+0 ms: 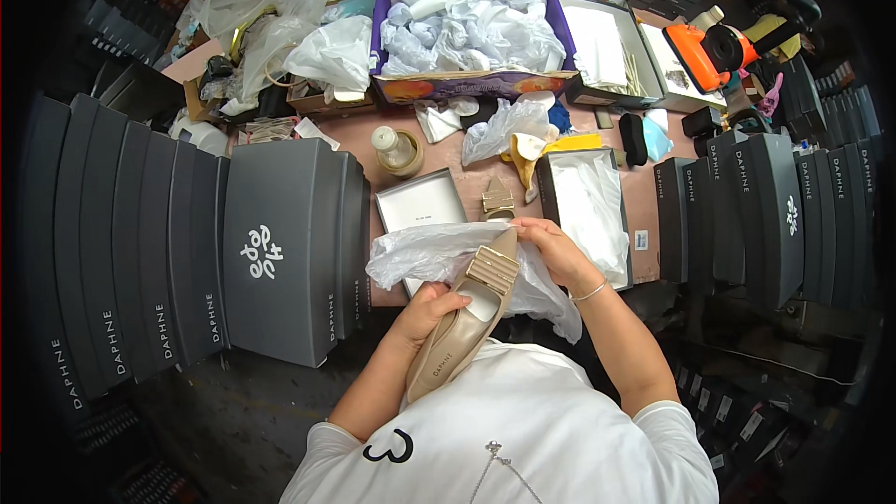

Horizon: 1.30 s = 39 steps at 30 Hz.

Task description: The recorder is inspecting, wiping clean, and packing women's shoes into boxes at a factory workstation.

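A beige pointed-toe shoe (457,336) with a ribbed bow ornament is tilted up in front of my chest. My left hand (427,315) is closed round its side, the thumb at the opening, where white stuffing shows. By the toe tip, my right hand (555,255) pinches the edge of a thin, translucent white sheet of tissue paper (420,254). The paper spreads behind the shoe and hangs below that hand. The matching shoe (498,198) lies just beyond, mostly hidden. Partly under the paper stands a light-lined shoebox part (422,201).
Dark shoeboxes stand in rows at left (280,243) and right (770,215). Right of the shoes lies an open box with white paper (590,210). Behind are a jar (399,151), a yellow-handled cloth (527,154), a purple carton of crumpled paper (476,86) and an orange tool (700,54).
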Tool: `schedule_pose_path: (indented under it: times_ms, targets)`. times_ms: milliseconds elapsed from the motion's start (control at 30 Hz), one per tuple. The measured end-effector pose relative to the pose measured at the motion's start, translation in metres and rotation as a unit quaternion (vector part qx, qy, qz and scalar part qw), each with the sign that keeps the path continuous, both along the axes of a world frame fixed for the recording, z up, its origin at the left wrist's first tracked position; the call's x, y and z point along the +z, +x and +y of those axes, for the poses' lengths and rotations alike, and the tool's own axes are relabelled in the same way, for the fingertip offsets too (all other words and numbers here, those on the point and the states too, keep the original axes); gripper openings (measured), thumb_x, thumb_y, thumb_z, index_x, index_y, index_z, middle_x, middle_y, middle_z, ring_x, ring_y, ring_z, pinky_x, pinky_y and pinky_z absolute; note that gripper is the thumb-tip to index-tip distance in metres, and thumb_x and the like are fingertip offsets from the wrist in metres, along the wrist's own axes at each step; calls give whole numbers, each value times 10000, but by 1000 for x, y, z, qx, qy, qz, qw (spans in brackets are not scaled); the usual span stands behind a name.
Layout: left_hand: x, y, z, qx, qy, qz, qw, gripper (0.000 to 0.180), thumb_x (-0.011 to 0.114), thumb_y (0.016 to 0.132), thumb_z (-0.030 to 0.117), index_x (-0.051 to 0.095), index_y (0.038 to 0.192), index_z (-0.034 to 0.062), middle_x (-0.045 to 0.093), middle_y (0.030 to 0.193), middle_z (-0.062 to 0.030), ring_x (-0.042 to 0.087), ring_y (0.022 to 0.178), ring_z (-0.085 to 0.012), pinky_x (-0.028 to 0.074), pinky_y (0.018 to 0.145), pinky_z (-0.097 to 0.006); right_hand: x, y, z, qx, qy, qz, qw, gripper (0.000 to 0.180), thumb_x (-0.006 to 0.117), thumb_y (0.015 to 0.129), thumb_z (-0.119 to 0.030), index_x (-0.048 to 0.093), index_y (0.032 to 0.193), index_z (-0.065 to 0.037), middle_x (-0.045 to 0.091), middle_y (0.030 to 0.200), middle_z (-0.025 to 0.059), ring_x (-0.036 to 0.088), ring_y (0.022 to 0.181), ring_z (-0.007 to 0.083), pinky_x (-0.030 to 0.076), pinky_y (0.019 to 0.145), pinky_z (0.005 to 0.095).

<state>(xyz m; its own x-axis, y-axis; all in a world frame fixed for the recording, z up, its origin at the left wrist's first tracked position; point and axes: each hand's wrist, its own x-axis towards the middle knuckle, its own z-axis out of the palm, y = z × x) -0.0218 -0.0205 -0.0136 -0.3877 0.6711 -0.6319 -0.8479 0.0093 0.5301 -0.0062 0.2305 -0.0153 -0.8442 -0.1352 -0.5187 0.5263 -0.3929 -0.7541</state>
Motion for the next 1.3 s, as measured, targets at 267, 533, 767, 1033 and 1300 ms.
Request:
schedule_pose_path:
  times_ms: [267,533,767,1033,1300]
  targets:
    - [-7,-1,-1,-31,41,297,954,670,629,801,86,356,1405,-18,495,1339,-99,500,1183,-168,381,1010,-294,73,-31,-20,219,346,354,841,576,622,753,-39,485,1311,-28,636,1044,105,565,1049,257,417,942,372]
    - [-27,-8,-2,94,11,118,988,518,521,925,51,345,1406,-25,535,1288,-113,552,1119,-156,450,960,-275,63,16,-40,269,542,495,623,243,571,745,-124,673,964,-103,560,874,19,526,910,192,372,803,327]
    - [-31,-4,-26,186,182,-26,965,542,475,936,183,326,1411,-34,454,1383,-141,456,1265,-214,351,1082,-372,55,34,-57,243,583,456,627,353,633,703,-116,660,1053,-72,556,921,24,516,933,198,362,848,354]
    - [-11,-12,-16,159,180,25,970,642,617,849,183,350,1386,-46,519,1299,-131,513,1190,-202,382,1045,-339,59,32,-59,239,576,455,636,426,700,646,-172,651,1047,-38,554,925,50,516,944,220,365,854,363]
    - [-15,-29,-7,101,-28,177,979,408,643,818,-1,548,1215,-5,636,1094,-68,612,978,-134,506,848,-277,70,23,-36,134,478,433,752,446,712,800,-306,613,1160,-61,551,1142,102,503,1085,284,389,927,399]
